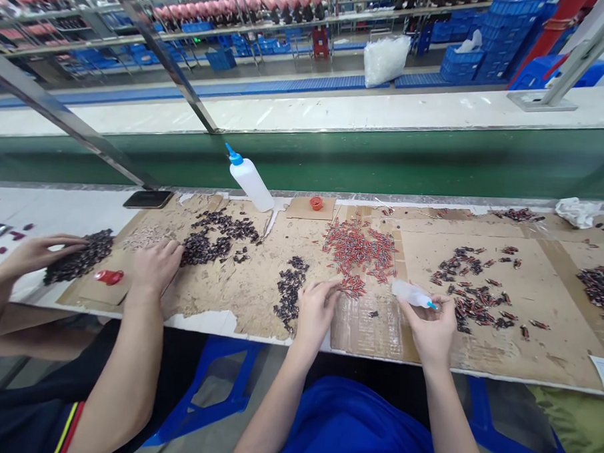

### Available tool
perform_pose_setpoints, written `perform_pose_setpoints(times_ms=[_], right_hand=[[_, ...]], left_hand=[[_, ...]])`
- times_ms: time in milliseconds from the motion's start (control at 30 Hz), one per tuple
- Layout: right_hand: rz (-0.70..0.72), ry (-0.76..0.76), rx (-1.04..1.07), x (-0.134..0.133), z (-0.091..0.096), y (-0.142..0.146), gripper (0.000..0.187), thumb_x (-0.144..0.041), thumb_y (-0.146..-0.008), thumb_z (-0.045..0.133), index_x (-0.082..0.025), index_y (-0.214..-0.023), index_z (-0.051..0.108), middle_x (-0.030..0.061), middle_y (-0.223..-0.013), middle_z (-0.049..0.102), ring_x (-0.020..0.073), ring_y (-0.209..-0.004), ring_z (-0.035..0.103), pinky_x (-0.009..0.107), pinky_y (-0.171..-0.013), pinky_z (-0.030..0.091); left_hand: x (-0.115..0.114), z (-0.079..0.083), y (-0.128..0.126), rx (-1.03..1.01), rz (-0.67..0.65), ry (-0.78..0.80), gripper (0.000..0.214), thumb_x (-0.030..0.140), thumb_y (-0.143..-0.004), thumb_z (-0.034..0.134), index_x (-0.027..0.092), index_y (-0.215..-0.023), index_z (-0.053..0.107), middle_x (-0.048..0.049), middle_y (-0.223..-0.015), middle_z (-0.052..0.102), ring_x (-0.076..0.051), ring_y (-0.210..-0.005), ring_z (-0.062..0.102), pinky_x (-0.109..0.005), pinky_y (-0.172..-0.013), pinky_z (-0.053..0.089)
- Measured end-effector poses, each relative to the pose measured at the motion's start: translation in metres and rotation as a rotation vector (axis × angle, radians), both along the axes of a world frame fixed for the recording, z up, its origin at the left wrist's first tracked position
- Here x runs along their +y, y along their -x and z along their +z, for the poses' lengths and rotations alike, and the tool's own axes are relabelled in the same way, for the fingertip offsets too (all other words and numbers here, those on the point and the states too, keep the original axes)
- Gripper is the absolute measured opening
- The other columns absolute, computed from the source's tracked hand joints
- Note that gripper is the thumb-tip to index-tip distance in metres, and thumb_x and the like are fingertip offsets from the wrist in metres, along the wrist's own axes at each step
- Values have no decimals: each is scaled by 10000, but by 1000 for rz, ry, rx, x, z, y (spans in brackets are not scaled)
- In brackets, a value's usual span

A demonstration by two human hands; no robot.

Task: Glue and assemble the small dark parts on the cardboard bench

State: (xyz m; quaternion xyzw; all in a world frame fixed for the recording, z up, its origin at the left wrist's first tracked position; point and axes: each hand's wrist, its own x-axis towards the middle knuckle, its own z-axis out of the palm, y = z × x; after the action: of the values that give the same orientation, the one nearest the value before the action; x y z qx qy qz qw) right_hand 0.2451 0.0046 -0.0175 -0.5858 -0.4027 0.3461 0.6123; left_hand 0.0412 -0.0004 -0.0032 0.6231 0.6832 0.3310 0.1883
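Observation:
My right hand point(434, 326) is closed round a small translucent squeeze bottle point(410, 293). The bottle lies tilted on its side, its blue tip pointing right and slightly down. My left hand point(317, 310) is at the near edge of a pile of small red-and-metal parts point(356, 249), thumb and fingertips pinched together; whatever they hold is too small to make out. Just left of that hand lies a heap of small black parts point(290, 289). To the right of the bottle, joined black-and-red pieces point(472, 297) are scattered over the cardboard point(527, 350).
A larger white bottle with a blue nozzle point(252, 183) leans at the back, near a small red cap point(316, 203). At left, a co-worker's hands point(156, 265) reach into black parts point(206, 239). A phone point(148, 199) and crumpled tissue point(577, 212) lie along the back.

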Motion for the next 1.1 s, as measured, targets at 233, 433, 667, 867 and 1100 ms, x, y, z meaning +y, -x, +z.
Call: perform_pose_setpoints(times_ms=[233,433,667,867,1100], right_hand=[[-135,121,-438,8,4,1,548,-560,-550,769,-225,-857,464,81,-801,714,249,-712,684,394,-697,513],[-198,-38,-518,5,8,6,681,-560,-556,795,-189,-1038,488,112,-957,705,203,-710,651,347,-687,488],[224,-254,-522,-30,22,16,153,-367,-807,680,-234,-880,695,46,-801,708,181,-683,649,313,-633,529],[342,-161,-392,-31,20,15,184,-353,-864,599,-233,-807,727,55,-794,707,197,-751,678,335,-715,569],[209,30,-320,-36,1,3,269,-438,-876,560,-206,-863,695,81,-861,698,212,-771,676,352,-682,586]], left_hand=[[4,-7,-1,37,-44,-22,197,81,-850,585,224,-899,710,-41,-937,757,-231,-924,640,-427,-879,442],[-5,-7,-7,-241,-98,-95,165,141,-877,553,206,-892,703,-49,-935,745,-206,-923,660,-369,-870,496],[-24,1,-49,-568,-159,-4,125,214,-862,591,193,-909,705,-70,-920,732,-189,-873,676,-333,-837,542],[-26,-4,-55,-687,-169,65,146,261,-854,609,168,-926,697,-80,-924,726,-183,-852,688,-331,-825,557],[-26,-11,-44,-206,-226,-77,187,181,-792,695,229,-972,708,-77,-1054,693,-248,-1043,583,-460,-949,482]])
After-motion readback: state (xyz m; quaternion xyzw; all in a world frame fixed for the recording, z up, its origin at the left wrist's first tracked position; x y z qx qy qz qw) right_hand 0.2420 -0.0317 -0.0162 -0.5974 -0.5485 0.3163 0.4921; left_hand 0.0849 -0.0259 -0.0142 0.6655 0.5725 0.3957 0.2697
